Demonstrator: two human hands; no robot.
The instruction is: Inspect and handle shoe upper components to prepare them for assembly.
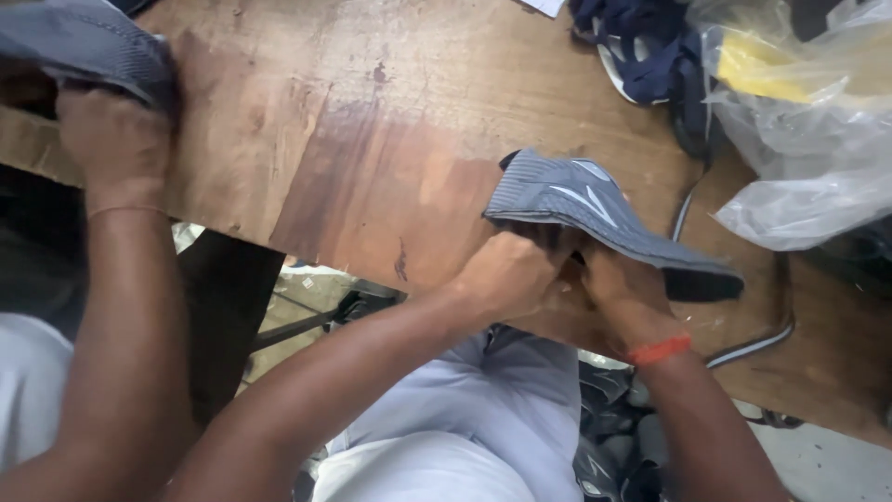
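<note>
A grey knit shoe upper (576, 200) with pale side stripes is held above the near edge of a worn wooden table (372, 139). My left hand (506, 274) grips its underside at the heel end. My right hand (621, 290), with an orange band at the wrist, grips it from below near the middle. The fingers of both hands are tucked under the fabric and mostly hidden.
At the far left another person's hand (111, 139) holds a second grey upper (88, 42). Dark blue shoe pieces (646, 51) and a crumpled clear plastic bag (808, 139) with something yellow inside lie at the back right. A dark cord (757, 342) curls along the table's right side.
</note>
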